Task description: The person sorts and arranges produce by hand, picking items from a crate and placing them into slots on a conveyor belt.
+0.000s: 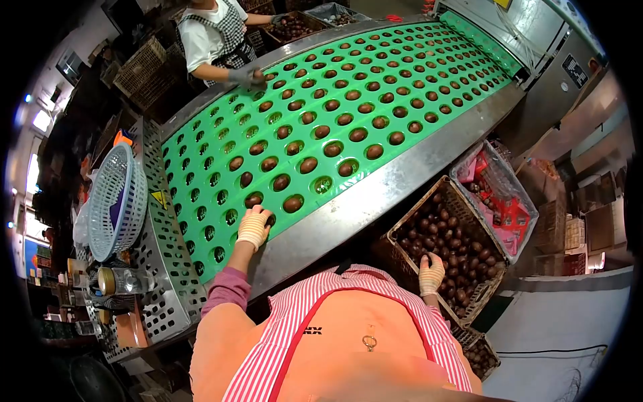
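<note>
A green conveyor belt [231,137] with rows of round pockets carries many dark brown eggs, such as the egg [293,204] near its front edge. My left hand [252,229], in a striped fingerless glove, is at the belt's near edge with its fingers curled against a brown egg [270,220], which is partly hidden. Off to the right, my right hand [431,274], gloved alike, grips a dark egg [425,260] between thumb and fingers. It is above a woven crate [396,249] heaped with eggs.
Across the belt stands a person in a checked apron, one grey-gloved hand [248,78] over the pockets. A metal rail [375,201] edges the belt. Left are a blue plastic basket [119,201] and a glass jar [125,281]. A lined crate [499,201] adjoins the egg crate.
</note>
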Motion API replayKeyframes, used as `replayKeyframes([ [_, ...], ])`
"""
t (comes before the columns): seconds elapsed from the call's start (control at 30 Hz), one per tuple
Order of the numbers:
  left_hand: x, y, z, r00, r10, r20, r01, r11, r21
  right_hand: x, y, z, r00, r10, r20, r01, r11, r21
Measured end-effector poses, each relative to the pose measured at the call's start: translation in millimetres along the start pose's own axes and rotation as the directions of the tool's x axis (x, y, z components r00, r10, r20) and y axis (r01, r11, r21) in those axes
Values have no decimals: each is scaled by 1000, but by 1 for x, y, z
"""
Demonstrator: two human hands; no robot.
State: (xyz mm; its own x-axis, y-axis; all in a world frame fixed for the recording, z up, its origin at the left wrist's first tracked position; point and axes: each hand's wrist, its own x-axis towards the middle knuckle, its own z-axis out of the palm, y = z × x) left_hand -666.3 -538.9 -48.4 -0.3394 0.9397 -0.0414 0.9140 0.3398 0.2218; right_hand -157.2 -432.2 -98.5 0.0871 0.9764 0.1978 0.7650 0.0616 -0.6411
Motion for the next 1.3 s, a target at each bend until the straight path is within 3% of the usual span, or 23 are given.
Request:
replayKeyframes([
  [0.13,2,9,16,988,-108,-113,101,993,-60,1,3,4,998,5,70,-8,999,38],
  [0.17,13,-2,27,990,-132,-46,128,988,-86,1,10,4,995,5,96,-9,999,43],
  [0.2,13,-11,41,979,-55,-197,28,990,-139,6,-5,-9,989,-36,143,24,996,88],
  [0.23,18,-18,51,987,-23,-160,2,991,-131,9,-14,-21,988,-7,157,-10,994,112],
  [0.27,16,-11,48,978,21,-206,-51,989,-140,11,-3,-17,991,-70,115,60,994,87],
  [0.33,20,28,22,997,22,-70,-19,999,45,17,-7,-27,983,-8,181,5,1000,17],
  [0.37,21,66,8,993,30,-110,-6,978,209,19,5,-21,986,7,167,-8,1000,3],
  [0.4,23,87,12,961,137,-241,-78,968,239,23,15,-20,983,-59,172,56,998,19],
  [0.43,32,106,16,964,155,-218,-151,988,33,22,4,-30,978,-67,200,70,997,-9],
  [0.47,45,125,18,967,160,-199,-195,965,-173,25,-2,-38,935,-19,354,20,1000,-1],
  [0.53,55,205,15,939,260,-224,-325,886,-332,14,15,-40,950,-145,277,125,988,90],
  [0.6,53,289,13,942,335,-26,-269,703,-658,24,37,-58,959,-118,258,90,989,118],
  [0.67,61,353,17,771,635,52,-507,661,-553,55,55,-96,909,136,393,-134,990,-33],
  [0.73,67,397,50,655,708,265,-488,664,-567,60,79,-114,948,276,161,-203,910,-362],
  [0.83,59,457,81,555,667,497,-514,745,-425,82,106,-135,846,440,301,-261,834,-486],
  [0.93,53,498,99,510,510,692,-564,806,-179,88,112,-119,801,376,466,-123,865,-486],
  [1.03,46,513,109,481,457,748,-693,721,6,105,115,-96,782,378,495,-75,846,-527],
  [1.1,41,506,123,486,549,680,-736,677,-20,109,99,-85,789,313,529,69,810,-583],
  [1.13,40,507,114,493,571,657,-704,705,-83,111,104,-81,766,242,596,127,852,-508],
  [1.2,38,506,119,515,591,621,-696,711,-99,104,130,-65,791,-41,611,334,866,-373],
  [1.23,36,502,120,581,603,547,-664,740,-111,105,119,-69,793,32,608,260,886,-385],
  [1.3,38,496,137,587,518,623,-615,785,-72,110,116,-72,759,126,639,218,875,-432],
])
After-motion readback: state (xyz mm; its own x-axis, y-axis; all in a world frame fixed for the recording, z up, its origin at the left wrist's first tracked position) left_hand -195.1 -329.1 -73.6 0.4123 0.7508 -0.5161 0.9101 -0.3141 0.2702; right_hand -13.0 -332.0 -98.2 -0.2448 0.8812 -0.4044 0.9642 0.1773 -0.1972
